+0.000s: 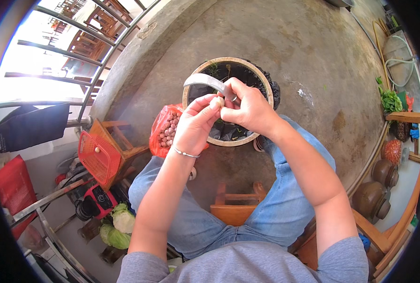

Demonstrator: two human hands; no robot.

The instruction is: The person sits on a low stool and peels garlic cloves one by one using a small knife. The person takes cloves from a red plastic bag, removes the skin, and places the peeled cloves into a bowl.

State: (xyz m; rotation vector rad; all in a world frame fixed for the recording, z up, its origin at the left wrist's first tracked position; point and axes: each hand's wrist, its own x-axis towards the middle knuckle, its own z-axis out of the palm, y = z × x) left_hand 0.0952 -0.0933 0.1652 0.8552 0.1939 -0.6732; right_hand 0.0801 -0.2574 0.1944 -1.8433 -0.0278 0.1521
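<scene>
Between the fingertips of my left hand [196, 122] is a small pale bulb [219, 102], which looks like a garlic bulb. My right hand [250, 104] grips a curved grey metal tool [204, 79], apparently a blade, that arcs out to the left; its thumb is close to the bulb. Both hands are over a round bin [227, 143] lined with a black plastic bag, with green scraps inside. Left of the bin, a red plastic bag [155, 141] holds several purplish bulbs [168, 131]. One pale bulb [97, 149] lies in a red plastic basket [105, 161] on a wooden stool [125, 154].
Cabbages [120, 228] lie at the lower left near a red-and-black appliance [102, 200]. A metal railing [66, 53] runs along the upper left. Brown jars [369, 200], a hose [404, 61] and leafy greens [391, 100] are at the right. A wooden stool [234, 212] shows between my knees.
</scene>
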